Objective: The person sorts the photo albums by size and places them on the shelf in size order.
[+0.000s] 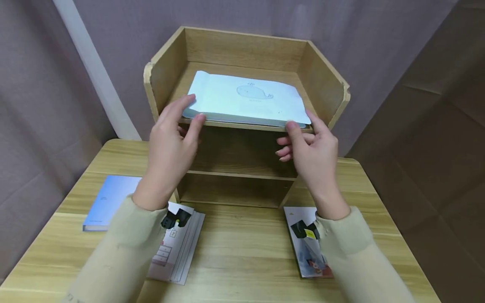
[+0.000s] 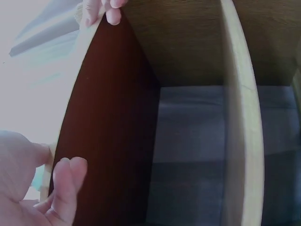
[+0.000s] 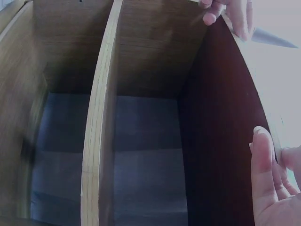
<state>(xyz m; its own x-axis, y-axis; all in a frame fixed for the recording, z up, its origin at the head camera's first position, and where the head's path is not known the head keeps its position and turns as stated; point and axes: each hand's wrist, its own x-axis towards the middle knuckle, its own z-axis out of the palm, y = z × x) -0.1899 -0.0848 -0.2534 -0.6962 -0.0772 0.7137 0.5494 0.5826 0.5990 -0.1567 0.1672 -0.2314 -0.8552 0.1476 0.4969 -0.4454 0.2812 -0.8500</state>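
Ideally, even pressure at both front corners should keep the book [image 1: 246, 105] square on the top shelf [image 1: 246, 48]; left hand [image 1: 170, 145] and right hand [image 1: 316, 153] touch it there, thumbs and index fingers apart.

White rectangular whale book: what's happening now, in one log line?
whale book: atop brown wooden shelf; left hand: touches left end; right hand: touches right end

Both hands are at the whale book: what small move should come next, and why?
Probably ease the whale book a little backward: the left hand and right hand are at its front corners, its near edge lies close to the front of the top shelf, and bare board shows behind it.
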